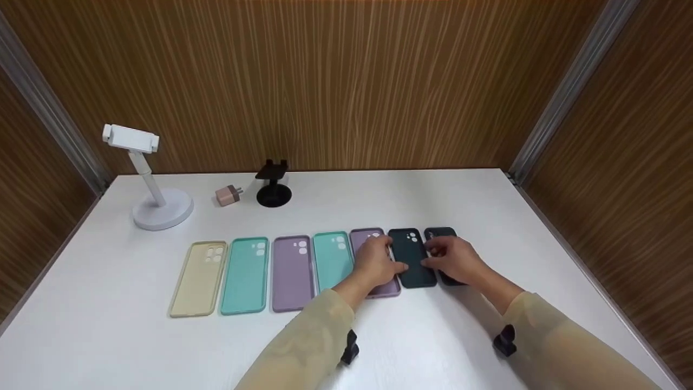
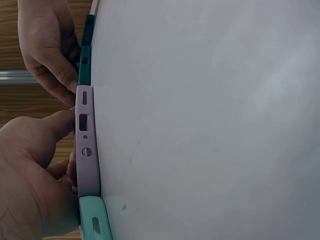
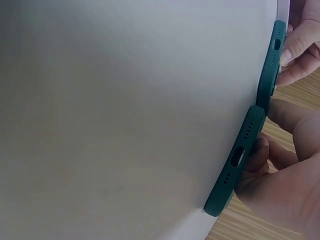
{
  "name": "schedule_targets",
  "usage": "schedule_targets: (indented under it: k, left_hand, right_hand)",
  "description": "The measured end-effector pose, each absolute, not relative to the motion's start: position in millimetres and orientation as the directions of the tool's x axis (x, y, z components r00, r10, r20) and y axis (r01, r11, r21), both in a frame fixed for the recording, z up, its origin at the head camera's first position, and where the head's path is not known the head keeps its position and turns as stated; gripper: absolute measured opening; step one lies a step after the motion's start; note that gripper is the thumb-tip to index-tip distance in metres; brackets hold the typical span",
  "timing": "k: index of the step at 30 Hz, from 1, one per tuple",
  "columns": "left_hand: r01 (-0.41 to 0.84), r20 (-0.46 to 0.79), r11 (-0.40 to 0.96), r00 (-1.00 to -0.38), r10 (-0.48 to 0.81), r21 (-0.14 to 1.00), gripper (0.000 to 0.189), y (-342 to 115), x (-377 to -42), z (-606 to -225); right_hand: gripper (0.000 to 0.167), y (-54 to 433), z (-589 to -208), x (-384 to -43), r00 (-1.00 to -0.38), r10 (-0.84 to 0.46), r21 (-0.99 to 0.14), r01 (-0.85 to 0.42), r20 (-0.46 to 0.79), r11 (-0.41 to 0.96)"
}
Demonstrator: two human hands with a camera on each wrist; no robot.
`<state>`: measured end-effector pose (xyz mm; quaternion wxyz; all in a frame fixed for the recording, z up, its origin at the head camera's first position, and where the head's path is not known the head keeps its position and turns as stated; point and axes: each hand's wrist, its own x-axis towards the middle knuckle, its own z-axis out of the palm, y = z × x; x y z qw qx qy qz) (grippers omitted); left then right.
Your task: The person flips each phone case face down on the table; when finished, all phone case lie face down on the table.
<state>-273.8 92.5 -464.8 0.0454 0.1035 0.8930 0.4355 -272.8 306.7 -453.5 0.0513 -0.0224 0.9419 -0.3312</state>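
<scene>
A row of phone cases lies flat on the white table in the head view. My left hand (image 1: 376, 262) is over the purple case (image 1: 385, 291) near the right of the row. Its thumb and index finger reach the left edge of a dark green case (image 1: 410, 252). On the other side, my right hand (image 1: 457, 257) lies over the rightmost dark case (image 1: 441, 232), with the thumb at the dark green case's right edge. Both wrist views show the cases' port ends, such as the purple end (image 2: 87, 170) and a dark green end (image 3: 235, 160). Some fingertips are hidden.
Further left lie a teal case (image 1: 333, 260), another purple case (image 1: 292, 276), another teal case (image 1: 243, 279) and a cream case (image 1: 198, 281). Behind stand a white phone stand (image 1: 162, 208), a pink charger plug (image 1: 227, 195) and a black stand (image 1: 274, 195). Wood-grain panels (image 1: 325, 86) enclose the table.
</scene>
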Motion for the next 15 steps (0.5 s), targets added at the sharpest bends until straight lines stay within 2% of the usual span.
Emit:
schedule_targets:
  k: [6, 15]
  left_hand:
    - [0.143, 0.010, 0.588, -0.975, 0.224, 0.796, 0.062, 93, -273, -465]
    - [0.147, 0.013, 0.589, -0.974, 0.226, 0.794, 0.065, 93, -273, -464]
  right_hand:
    - [0.035, 305, -451, -271, -0.994, -0.066, -0.642, 0.005, -0.087, 0.767]
    - [0.038, 305, -443, -265, -0.995, -0.100, -0.676, -0.073, -0.002, 0.733]
